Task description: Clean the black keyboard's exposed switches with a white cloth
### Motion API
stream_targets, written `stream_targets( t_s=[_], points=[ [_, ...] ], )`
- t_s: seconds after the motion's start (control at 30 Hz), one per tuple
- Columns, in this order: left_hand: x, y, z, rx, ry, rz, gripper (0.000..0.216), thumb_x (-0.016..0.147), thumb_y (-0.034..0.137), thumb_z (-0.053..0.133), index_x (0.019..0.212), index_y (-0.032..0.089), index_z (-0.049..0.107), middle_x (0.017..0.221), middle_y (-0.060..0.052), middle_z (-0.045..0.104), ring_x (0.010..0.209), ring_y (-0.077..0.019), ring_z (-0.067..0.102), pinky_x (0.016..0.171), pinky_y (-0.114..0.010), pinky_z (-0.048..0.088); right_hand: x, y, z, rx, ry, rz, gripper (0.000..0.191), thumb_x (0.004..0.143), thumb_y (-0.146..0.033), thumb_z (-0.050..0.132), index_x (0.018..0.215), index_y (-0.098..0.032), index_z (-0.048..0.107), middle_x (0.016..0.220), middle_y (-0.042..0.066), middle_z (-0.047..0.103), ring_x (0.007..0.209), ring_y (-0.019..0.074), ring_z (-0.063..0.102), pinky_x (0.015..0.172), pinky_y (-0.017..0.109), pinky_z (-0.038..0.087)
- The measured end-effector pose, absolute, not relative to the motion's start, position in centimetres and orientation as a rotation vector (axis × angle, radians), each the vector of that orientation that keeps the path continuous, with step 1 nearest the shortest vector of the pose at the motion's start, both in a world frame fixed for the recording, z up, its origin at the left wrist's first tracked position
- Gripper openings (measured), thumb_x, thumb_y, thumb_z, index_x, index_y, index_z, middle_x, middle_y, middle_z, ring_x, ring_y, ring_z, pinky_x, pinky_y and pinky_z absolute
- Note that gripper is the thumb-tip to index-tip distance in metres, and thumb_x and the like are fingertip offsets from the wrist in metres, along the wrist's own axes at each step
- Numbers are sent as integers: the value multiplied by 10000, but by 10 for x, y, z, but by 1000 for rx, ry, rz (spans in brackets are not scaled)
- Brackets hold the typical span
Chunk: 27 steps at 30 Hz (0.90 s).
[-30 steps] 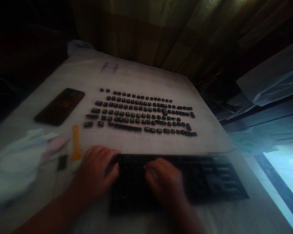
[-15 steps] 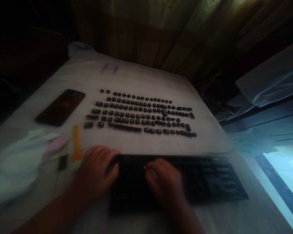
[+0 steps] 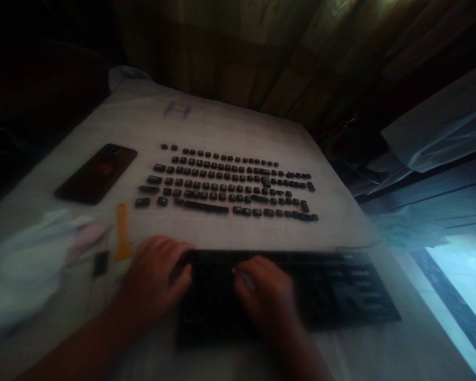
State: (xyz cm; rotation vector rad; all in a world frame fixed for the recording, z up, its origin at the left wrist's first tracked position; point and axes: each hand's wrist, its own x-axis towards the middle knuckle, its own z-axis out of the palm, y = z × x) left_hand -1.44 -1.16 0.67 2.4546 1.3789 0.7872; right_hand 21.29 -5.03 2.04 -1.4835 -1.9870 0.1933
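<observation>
A black keyboard (image 3: pixel 321 296) with its keycaps off lies flat at the near side of the cloth-covered table. My left hand (image 3: pixel 158 275) grips its left end, thumb along the near side and fingers at the far corner. Over the keyboard's left-middle part, my right hand (image 3: pixel 264 291) is closed in a pinch. A tiny pale tip shows at its fingertips, too small and dim to name. Beyond the keyboard, loose black keycaps (image 3: pixel 218 188) are laid out in several rows, with the long space bar (image 3: pixel 206 207) in the nearest row.
A dark smartphone (image 3: pixel 97 173) lies at the left. Nearer are a yellow scraper-like tool (image 3: pixel 121 233), a small dark rectangular piece (image 3: pixel 100 263) and a crumpled white cloth (image 3: pixel 31 264). A curtain (image 3: pixel 238 58) hangs behind the table's far edge.
The whole view has shifted very slightly. Both hands keep nearly the same places on and over the keyboard.
</observation>
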Motion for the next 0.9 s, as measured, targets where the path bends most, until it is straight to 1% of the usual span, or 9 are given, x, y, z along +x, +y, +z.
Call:
stream_targets(
  t_s=[0.1,0.3,0.5,0.73,0.9],
  points=[
    [-14,-11,7,2461,1368,800,254,901,304,473,1023,167,649,874,-75,695,853,-276,633,825,-483,480,213,-50,20,-1484,-1992,187,189,787,-76,527,726,-168,680,651,30,662,601,171,639,569,254,482],
    [-14,-11,8,2459,1368,796,262,903,310,468,1016,163,652,880,-82,700,859,-281,636,816,-485,484,213,-51,21,-1490,-1987,203,195,818,-86,524,736,-173,679,669,33,666,614,167,636,586,253,486],
    [-15,-11,5,2461,1368,813,242,899,311,482,1036,189,639,891,-68,698,854,-269,633,807,-467,484,216,-50,21,-1463,-1978,208,192,817,-96,520,735,-178,674,650,26,657,597,163,632,563,251,480],
    [-16,-12,0,2446,1386,809,251,910,323,464,1061,202,624,925,-62,689,895,-264,619,853,-464,464,219,-50,24,-1433,-1878,353,164,794,-94,545,745,-183,674,654,18,669,593,150,640,558,241,504],
    [-16,-12,4,2453,1381,783,239,903,314,474,1039,197,632,905,-59,699,879,-255,631,843,-457,475,224,-51,29,-1386,-1833,357,169,792,-91,545,744,-196,668,648,3,681,572,135,652,539,221,507]
  ],
)
